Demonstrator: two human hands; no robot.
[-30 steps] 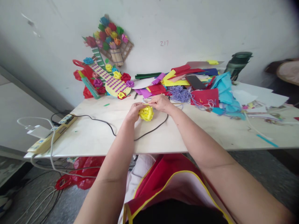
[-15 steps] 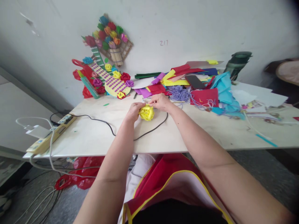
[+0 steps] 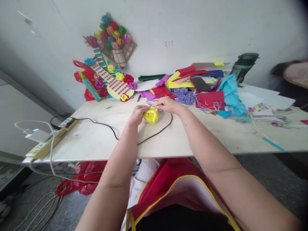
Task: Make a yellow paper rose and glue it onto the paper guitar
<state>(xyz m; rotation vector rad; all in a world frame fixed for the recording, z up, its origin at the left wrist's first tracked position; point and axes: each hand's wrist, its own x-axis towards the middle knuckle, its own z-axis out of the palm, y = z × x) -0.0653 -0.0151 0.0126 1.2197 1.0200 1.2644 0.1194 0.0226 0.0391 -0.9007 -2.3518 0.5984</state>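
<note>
A crumpled yellow paper flower [image 3: 151,116] is held just above the table, in front of me. My left hand [image 3: 138,114] is closed on its left side, thumb and fingers pinching the edge. From the right, my right hand [image 3: 166,105] reaches in with its fingertips pinched at the flower's upper edge. Exactly what lies between those fingertips is too small to see. Behind the hands, a black cable [image 3: 157,134] loops over the table [image 3: 96,141].
Coloured paper sheets [image 3: 183,84], a purple yarn tangle [image 3: 184,96] and a phone [image 3: 200,84] lie at the back. A dark green bottle [image 3: 244,68] stands right. Flower-decorated crafts [image 3: 117,86] and a glue bottle [image 3: 91,89] lean left, near a power strip [image 3: 54,138].
My right hand's fingers have shifted very slightly at the flower's top edge, and the flower has tipped a little. The view has moved slightly; otherwise things stand as before.
</note>
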